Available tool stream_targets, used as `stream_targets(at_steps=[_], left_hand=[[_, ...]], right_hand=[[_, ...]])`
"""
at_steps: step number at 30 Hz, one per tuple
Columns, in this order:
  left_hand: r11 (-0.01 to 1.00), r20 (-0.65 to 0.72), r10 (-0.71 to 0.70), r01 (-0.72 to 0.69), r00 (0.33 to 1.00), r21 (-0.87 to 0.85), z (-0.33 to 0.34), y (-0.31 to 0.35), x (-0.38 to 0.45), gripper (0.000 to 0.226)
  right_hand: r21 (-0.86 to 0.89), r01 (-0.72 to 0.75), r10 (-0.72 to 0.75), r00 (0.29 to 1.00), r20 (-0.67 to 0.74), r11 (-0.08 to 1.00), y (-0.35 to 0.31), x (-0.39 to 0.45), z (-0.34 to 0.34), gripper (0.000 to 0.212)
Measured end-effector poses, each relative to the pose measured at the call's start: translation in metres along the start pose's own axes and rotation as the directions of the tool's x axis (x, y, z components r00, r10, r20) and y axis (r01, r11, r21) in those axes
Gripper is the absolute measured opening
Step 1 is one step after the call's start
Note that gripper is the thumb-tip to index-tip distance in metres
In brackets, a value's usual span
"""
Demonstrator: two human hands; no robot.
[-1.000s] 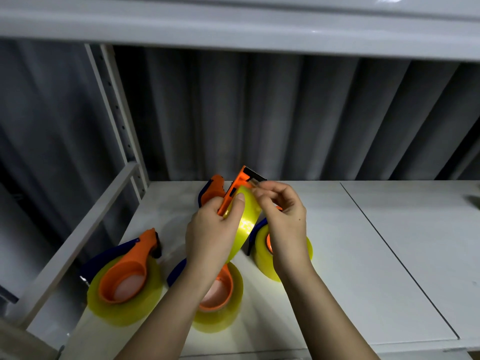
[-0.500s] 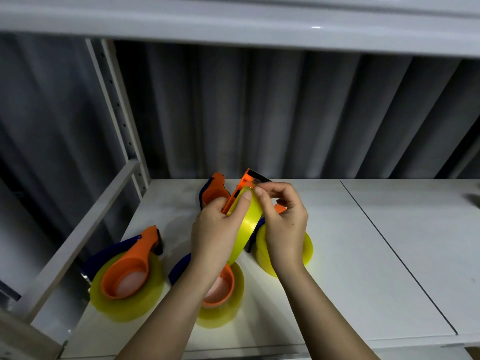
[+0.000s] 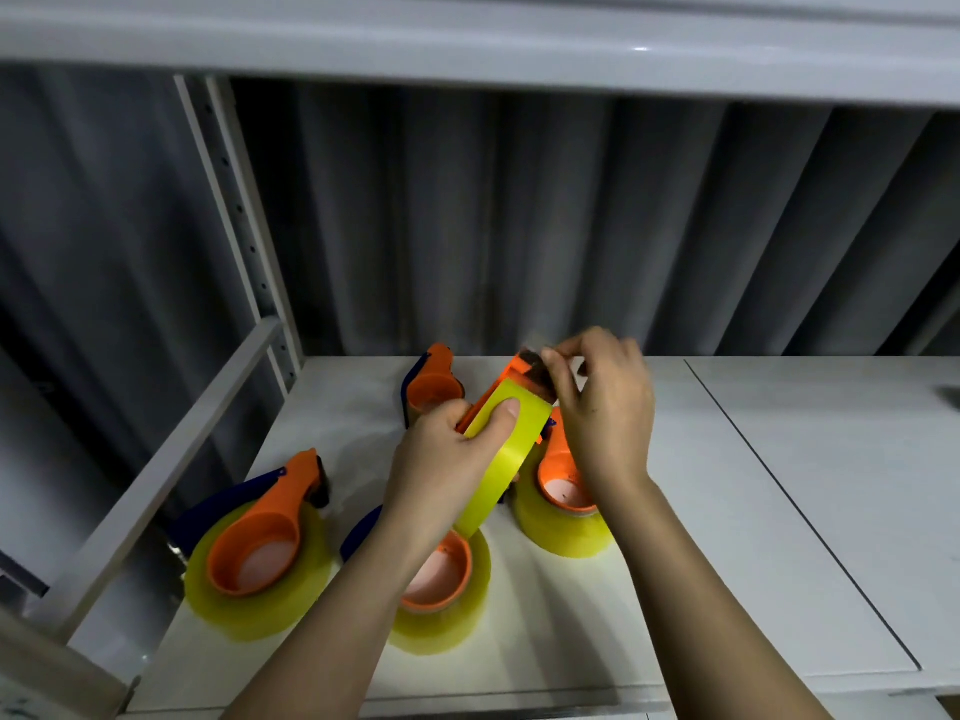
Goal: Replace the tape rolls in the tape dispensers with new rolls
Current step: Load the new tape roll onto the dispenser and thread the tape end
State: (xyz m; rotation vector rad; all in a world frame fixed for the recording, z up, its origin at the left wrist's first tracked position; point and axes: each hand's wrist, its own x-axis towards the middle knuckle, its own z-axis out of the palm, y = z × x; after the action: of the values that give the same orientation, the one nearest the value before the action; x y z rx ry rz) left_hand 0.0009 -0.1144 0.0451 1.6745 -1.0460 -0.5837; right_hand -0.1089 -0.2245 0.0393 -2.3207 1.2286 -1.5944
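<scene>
My left hand [image 3: 447,465] grips an orange tape dispenser loaded with a yellow tape roll [image 3: 506,449], thumb lying across the roll's outer face, held above the white shelf [image 3: 727,537]. My right hand [image 3: 602,407] pinches at the dispenser's cutter end [image 3: 530,368], where the tape's free end would be; the tape end itself is too small to make out. Several more orange-and-blue dispensers with yellow rolls lie flat on the shelf: one at front left [image 3: 260,548], one under my left forearm [image 3: 441,579], one under my right wrist [image 3: 563,506], one at the back [image 3: 434,387].
A grey shelf upright [image 3: 234,215] and a slanted rail [image 3: 171,470] border the left side. Another shelf board [image 3: 467,39] runs overhead. A corrugated dark wall closes the back. A seam [image 3: 800,511] splits the shelf; a dark object [image 3: 950,394] peeks in at the right edge.
The held dispenser has tilted so the roll's face turns toward me. My right hand has moved up from the roll to the cutter end. The view has dipped slightly.
</scene>
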Motion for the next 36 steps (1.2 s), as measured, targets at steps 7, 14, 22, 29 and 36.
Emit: stream_targets(at_steps=[7, 14, 22, 29, 36], left_hand=[[0.994, 0.079, -0.001, 0.009, 0.997, -0.11, -0.002, 0.006, -0.007, 0.036], [0.983, 0.113, 0.01, 0.011, 0.994, -0.183, -0.012, 0.014, -0.009, 0.039], [0.965, 0.194, 0.005, 0.046, 0.981, -0.258, -0.018, 0.013, -0.019, 0.046], [0.911, 0.359, -0.21, 0.315, 0.909, -0.265, -0.027, 0.004, -0.016, 0.027], [0.956, 0.339, -0.154, 0.227, 0.928, -0.186, -0.019, 0.01, -0.01, 0.054]], right_hand=[[0.009, -0.042, 0.041, 0.997, 0.061, 0.999, 0.015, 0.027, -0.002, 0.018], [0.209, -0.321, 0.238, 0.908, 0.344, 0.924, 0.019, 0.045, -0.008, 0.016], [0.244, -0.43, 0.283, 0.837, 0.468, 0.869, 0.013, 0.055, -0.021, 0.013], [0.114, -0.246, 0.165, 0.865, 0.473, 0.962, 0.002, 0.055, -0.024, 0.015], [0.016, -0.042, 0.031, 0.901, 0.433, 0.999, -0.003, 0.047, -0.024, 0.02]])
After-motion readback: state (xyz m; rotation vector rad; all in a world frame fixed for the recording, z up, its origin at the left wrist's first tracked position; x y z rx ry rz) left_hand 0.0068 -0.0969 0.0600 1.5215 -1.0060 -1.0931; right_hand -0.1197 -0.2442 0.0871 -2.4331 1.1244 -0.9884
